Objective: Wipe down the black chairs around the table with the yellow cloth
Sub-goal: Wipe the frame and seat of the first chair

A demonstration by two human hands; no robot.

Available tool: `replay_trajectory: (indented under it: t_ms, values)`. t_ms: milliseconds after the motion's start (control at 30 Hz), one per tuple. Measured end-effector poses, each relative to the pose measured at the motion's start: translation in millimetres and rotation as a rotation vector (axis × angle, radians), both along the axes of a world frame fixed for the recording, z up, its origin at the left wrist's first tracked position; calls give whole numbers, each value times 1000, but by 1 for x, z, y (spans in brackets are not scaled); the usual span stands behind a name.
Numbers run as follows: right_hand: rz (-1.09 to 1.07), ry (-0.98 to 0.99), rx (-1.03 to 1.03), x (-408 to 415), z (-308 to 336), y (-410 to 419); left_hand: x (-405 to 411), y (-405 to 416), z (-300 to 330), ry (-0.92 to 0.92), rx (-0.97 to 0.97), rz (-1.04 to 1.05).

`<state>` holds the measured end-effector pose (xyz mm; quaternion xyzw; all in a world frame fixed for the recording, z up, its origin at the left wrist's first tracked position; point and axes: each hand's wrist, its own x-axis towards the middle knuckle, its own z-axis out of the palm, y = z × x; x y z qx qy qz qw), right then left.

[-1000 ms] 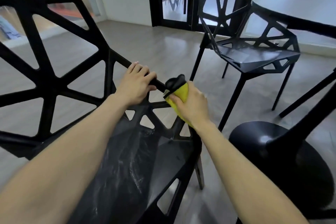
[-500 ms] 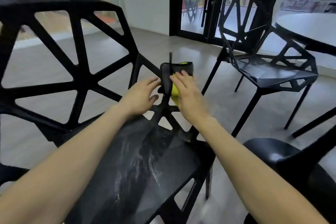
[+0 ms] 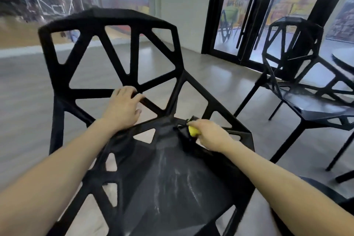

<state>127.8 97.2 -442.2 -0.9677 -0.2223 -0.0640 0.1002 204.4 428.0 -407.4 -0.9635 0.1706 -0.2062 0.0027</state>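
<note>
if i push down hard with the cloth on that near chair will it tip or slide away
Probably not. The near chair looks rigid, a solid seat with thick lattice struts, so it should not flex much. The left hand grips a backrest strut, likely bracing it. The floor looks smooth and glossy, so an unbraced sideways push from the right hand with the yellow cloth might scoot it.

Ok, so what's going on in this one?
A person is wiping a black chair. The left hand rests on a strut of the backrest, fingers curled over it, steadying the chair. The right hand grips a yellow cloth and presses it on the back right part of the seat. Pale streaks show across the seat. A second chair stands to the right, untouched.
</note>
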Motion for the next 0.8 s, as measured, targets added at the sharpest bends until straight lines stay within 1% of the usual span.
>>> replay_trajectory:
  t_ms: [33,100,167,200,233,267,300,367,400,433,467,533,567,600,633,667,700,767,800]
  values:
    - [-76,-100,99,14,15,10,2,8,3,-39,4,81]
    - [-187,-359,263,48,50,35,6,22,6,-18,-5,250]
    - [-259,-572,309,89,81,54,10,34,4,36,74,324]
    - [-330,-594,284,110,86,62,13,38,2,42,110,321]
    - [-400,-584,274,124,83,70,16,40,2,42,122,310]
    - [-449,-517,270,133,69,79,18,42,2,50,117,301]
    - [-447,-414,231,134,45,92,19,42,4,63,118,298]
    - [-307,-175,101,108,-14,118,21,42,6,78,138,301]
    - [-243,-107,63,95,-34,122,21,43,5,78,144,299]
    - [-213,-104,101,90,-38,119,20,45,5,80,139,292]
    - [-223,-140,170,95,-26,113,19,47,4,84,130,282]
    - [-302,-337,275,120,12,97,20,51,2,79,116,255]
    - [-360,-473,292,132,33,88,21,51,1,74,112,248]
    - [-432,-548,300,141,49,81,21,51,1,75,107,246]
    - [-471,-568,291,147,56,77,22,51,2,84,102,246]
    - [-473,-521,237,146,51,80,22,50,3,98,99,245]
    - [-427,-456,139,142,33,89,21,49,5,112,102,245]
    - [-240,-250,-119,110,-12,114,20,49,9,141,92,254]
    - [-153,-171,-193,95,-23,118,19,49,12,156,90,253]
